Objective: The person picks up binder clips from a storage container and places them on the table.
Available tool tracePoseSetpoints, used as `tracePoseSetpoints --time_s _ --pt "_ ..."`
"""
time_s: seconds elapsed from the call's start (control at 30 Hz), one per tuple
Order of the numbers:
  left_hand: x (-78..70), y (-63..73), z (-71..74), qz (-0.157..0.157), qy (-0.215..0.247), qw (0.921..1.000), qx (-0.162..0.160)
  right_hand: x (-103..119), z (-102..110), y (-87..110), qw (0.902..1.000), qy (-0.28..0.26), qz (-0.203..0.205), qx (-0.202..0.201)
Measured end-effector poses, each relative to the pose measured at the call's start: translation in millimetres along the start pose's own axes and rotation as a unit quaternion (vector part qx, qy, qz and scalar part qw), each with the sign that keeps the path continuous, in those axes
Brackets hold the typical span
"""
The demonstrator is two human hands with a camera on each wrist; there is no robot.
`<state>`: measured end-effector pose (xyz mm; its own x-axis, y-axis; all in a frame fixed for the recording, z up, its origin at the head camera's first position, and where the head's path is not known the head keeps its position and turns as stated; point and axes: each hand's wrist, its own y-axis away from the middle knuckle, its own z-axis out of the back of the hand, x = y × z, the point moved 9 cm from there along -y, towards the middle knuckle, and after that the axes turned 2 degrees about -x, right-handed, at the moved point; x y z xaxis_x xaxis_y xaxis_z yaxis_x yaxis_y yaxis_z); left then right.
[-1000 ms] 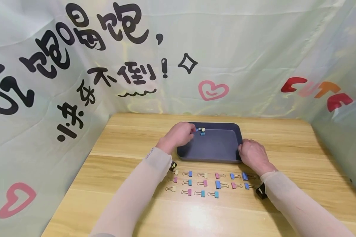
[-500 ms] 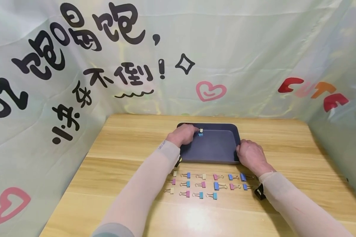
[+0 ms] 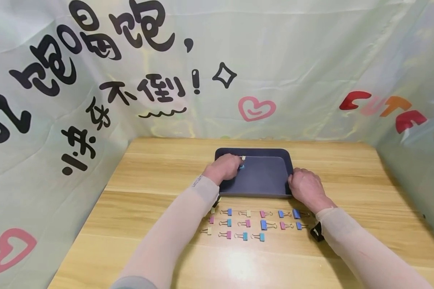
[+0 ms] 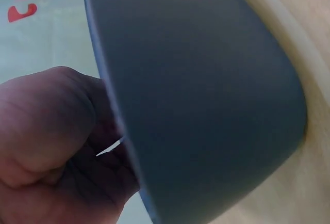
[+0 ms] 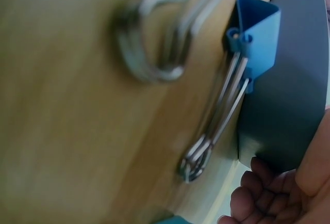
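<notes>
A dark grey rectangular tray lies on the wooden table. My left hand reaches over its left side, fingertips down at a light blue binder clip and right by a pale yellow binder clip. In the left wrist view the tray wall hides those fingertips, so I cannot tell whether they pinch the blue clip. My right hand grips the tray's right edge; the right wrist view has its curled fingers at the outer wall.
In front of the tray, several blue, pink, yellow and teal binder clips lie in rows, including a larger blue clip. My left forearm passes over the left end of the rows. A printed cloth hangs behind the table.
My left hand has moved from the tray's far left corner a little right and then toward me, and the light blue clip has shifted slightly nearer. My right hand stays on the tray edge.
</notes>
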<state>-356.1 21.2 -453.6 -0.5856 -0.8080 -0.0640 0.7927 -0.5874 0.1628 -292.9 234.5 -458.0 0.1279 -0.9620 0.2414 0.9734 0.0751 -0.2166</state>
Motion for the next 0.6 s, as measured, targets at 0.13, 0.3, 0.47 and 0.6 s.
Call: tracePoseSetpoints --time_s 0.13,0.3,0.47,0.6 --pt "-0.6 5.0 -3.2 0.011 0.027 0.9995 0.014 0.0 -0.1 0.5 1.0000 -0.002 -0.001 0.004" --pt "-2.3 6.9 -1.7 0.005 0.038 0.9993 0.001 -1.1 0.4 0.3 1.0000 0.000 0.000 0.000" --pt "-5.2 6.2 -1.5 -0.018 0.009 0.9998 -0.005 -2.0 -1.1 0.2 1.0000 -0.002 -0.003 0.006" --pt "-7.1 6.9 -1.8 -0.033 -0.003 0.9994 -0.008 -1.2 -1.1 0.0 1.0000 -0.002 -0.005 0.006"
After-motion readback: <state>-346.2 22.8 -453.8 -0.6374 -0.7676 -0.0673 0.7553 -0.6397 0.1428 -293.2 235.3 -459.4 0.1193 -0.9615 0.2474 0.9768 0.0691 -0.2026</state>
